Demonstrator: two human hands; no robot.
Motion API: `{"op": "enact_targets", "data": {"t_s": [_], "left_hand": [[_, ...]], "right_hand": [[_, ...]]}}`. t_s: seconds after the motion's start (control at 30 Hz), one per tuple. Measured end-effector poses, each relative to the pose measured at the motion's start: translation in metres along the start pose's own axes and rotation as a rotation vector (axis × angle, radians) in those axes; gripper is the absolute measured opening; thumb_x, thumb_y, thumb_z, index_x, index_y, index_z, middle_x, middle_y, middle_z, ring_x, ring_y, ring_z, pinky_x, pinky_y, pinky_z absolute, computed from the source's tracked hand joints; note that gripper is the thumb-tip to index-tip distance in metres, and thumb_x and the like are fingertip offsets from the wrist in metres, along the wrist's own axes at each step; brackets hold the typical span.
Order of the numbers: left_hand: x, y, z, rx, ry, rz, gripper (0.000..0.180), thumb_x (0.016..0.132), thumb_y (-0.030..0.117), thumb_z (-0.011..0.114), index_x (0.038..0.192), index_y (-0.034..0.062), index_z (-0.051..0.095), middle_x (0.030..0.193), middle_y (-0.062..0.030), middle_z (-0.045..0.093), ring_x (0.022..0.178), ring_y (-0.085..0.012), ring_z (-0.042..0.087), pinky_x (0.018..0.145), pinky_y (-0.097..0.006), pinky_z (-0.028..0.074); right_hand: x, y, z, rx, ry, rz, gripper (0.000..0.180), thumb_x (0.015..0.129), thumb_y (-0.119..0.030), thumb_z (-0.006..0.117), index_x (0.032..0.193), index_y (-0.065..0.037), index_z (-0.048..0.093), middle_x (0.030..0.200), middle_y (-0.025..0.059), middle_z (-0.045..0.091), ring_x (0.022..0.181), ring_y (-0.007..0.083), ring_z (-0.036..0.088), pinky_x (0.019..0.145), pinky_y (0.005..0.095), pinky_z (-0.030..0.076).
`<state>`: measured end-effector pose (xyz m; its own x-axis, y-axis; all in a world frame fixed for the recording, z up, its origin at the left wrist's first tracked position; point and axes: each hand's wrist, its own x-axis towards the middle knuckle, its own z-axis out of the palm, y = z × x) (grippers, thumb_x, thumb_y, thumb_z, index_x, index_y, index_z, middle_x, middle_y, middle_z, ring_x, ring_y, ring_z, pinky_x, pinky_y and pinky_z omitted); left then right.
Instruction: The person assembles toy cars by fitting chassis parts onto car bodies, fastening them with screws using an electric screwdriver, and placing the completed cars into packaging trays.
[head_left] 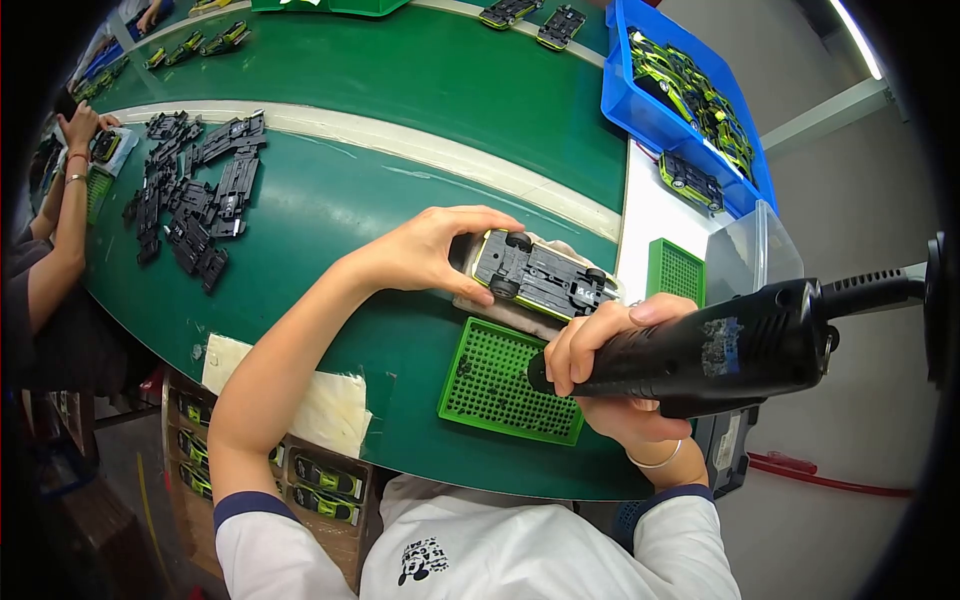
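Observation:
My left hand [430,250] grips the end of a toy car [545,277], thumb on the near side and fingers on the far side. The car lies upside down on a pale pad, its black chassis and wheels facing up and a yellow-green body edge showing. In my right hand [615,345] is a black electric screwdriver [740,345] with a cable at its back end. Its front end points left, over the edge of a green tray [508,430] of small holes with dark bits in them. The screwdriver's bit cannot be made out.
Black chassis parts [195,190] are heaped at the left. A blue bin [620,95] of toy cars stands back right, near a smaller green tray [675,270] and a clear plastic box [755,250]. Another person's arm [70,220] reaches in at far left. A box of car bodies [325,490] sits below the table edge.

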<state>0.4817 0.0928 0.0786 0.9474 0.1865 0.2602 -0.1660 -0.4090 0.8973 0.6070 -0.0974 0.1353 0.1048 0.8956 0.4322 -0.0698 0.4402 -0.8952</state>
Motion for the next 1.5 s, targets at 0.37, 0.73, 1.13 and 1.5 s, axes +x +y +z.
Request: {"op": "enact_targets", "data": {"t_s": [0.37, 0.73, 1.13, 1.5], "left_hand": [[0.003, 0.017, 0.005, 0.148, 0.117, 0.142, 0.062, 0.052, 0.025, 0.078, 0.107, 0.0085, 0.053, 0.122, -0.0114, 0.044, 0.116, -0.0285, 0.039, 0.097, -0.04, 0.031], [-0.005, 0.05, 0.053, 0.47, 0.141, 0.362, 0.015, 0.056, 0.02, 0.073, 0.059, 0.0172, 0.058, 0.12, -0.004, 0.05, 0.121, -0.026, 0.036, 0.103, -0.052, 0.01], [-0.006, 0.051, 0.056, 0.49, 0.141, 0.303, 0.012, 0.059, 0.018, 0.071, 0.062, 0.0169, 0.059, 0.116, -0.0033, 0.053, 0.118, -0.0248, 0.039, 0.102, -0.053, 0.01], [0.0, 0.044, 0.034, 0.725, 0.182, 0.151, 0.049, 0.059, 0.022, 0.072, 0.106, 0.0175, 0.057, 0.127, -0.0111, 0.04, 0.119, -0.029, 0.036, 0.103, -0.051, 0.013]], "right_hand": [[0.007, -0.013, 0.004, 0.022, 0.007, -0.05, 0.075, 0.062, -0.069, 0.05, 0.108, -0.015, 0.028, 0.061, 0.0081, 0.047, 0.046, 0.02, 0.05, 0.046, 0.0309, 0.044], [0.015, -0.032, 0.005, 0.046, 0.045, -0.291, 0.074, 0.06, -0.072, 0.047, 0.105, -0.017, 0.026, 0.061, 0.0063, 0.046, 0.044, 0.0194, 0.051, 0.045, 0.0322, 0.045], [0.019, -0.034, 0.002, 0.047, -0.023, -0.243, 0.074, 0.058, -0.067, 0.055, 0.107, -0.017, 0.031, 0.059, 0.0082, 0.049, 0.046, 0.0224, 0.052, 0.047, 0.0337, 0.046], [0.028, -0.049, -0.024, -0.122, 0.214, -0.426, 0.08, 0.062, -0.073, 0.047, 0.111, -0.013, 0.025, 0.064, 0.007, 0.045, 0.047, 0.0166, 0.049, 0.044, 0.0275, 0.042]]}}
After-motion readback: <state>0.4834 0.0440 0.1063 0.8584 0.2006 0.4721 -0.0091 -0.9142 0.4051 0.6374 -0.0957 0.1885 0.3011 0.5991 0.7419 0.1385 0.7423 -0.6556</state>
